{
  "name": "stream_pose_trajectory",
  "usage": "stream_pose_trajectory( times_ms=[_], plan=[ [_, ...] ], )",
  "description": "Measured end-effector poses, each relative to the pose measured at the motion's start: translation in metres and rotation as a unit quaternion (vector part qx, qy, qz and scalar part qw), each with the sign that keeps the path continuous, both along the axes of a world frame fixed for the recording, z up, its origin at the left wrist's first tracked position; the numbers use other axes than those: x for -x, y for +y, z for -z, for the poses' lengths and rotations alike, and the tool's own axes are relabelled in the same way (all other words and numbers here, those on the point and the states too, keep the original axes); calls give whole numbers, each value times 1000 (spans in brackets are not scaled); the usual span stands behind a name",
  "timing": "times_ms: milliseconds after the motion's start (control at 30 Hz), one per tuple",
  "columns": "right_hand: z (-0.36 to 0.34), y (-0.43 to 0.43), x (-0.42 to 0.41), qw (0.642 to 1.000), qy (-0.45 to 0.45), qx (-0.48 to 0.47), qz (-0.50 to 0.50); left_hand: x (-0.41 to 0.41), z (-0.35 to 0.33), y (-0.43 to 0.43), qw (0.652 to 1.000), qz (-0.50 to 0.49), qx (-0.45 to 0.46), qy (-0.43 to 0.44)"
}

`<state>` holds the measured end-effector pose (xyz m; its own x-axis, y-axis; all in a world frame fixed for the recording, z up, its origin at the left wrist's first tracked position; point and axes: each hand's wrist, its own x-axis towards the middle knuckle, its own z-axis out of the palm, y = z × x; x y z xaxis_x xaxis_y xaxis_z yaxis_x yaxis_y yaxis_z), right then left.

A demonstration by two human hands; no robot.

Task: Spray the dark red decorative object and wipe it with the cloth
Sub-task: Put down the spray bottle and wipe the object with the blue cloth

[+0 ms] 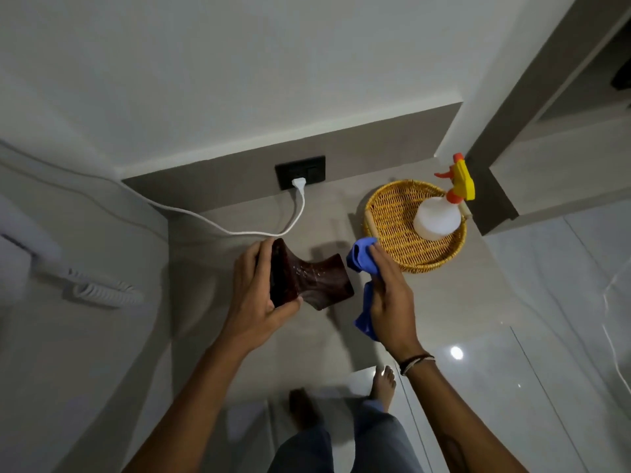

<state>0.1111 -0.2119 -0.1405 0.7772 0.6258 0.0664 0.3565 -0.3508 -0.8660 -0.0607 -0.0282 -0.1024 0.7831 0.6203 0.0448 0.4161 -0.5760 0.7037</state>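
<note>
My left hand [259, 295] grips one flared end of the dark red decorative object [314, 278], which I hold on its side above the grey counter [444, 302]. Small droplets glisten on its narrow waist. My right hand [389, 295] is closed on a blue cloth [363, 257], bunched at the fingertips right beside the object's far end, with a tail hanging below the palm. The white spray bottle [437, 218] with a yellow and orange trigger head stands in the woven basket [386, 213], to the right of both hands.
A white plug [299, 183] sits in a black wall socket, and its cable [205, 220] runs left along the counter. A white corded phone with a coiled cord [106, 293] lies at the left. Glossy floor and my bare feet show below.
</note>
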Motion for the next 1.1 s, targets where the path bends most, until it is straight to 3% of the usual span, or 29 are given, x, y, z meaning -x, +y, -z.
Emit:
stream_pose_trajectory(
  times_ms=[133, 267, 400, 467, 567, 633, 700, 900, 1100],
  plan=[
    [-6, 19, 8, 1000, 14, 18, -21, 6, 1, 6, 1000, -8, 7, -27],
    [-23, 41, 38, 992, 35, 28, -118, 14, 4, 8, 998, -30, 22, -43],
    [-35, 61, 77, 982, 19, -61, -175, 15, 8, 13, 998, -21, 12, -54],
    [-22, 55, 79, 978, -4, -62, -200, 15, 9, 14, 998, -24, 3, -50],
    [7, 29, 53, 984, -41, 75, -158, 19, 9, 13, 998, -40, -6, -37],
    [13, 18, 32, 984, -11, 139, -110, 17, 7, 11, 998, -44, -5, -39],
    [7, 22, 31, 984, -6, 136, -116, 13, 6, 10, 998, -40, -9, -37],
    [-16, 50, 85, 978, -16, -26, -207, 16, 11, 14, 999, -40, 8, -30],
    [5, 35, 20, 984, -5, 113, -139, 9, 6, 9, 998, -42, -1, -40]
  ],
)
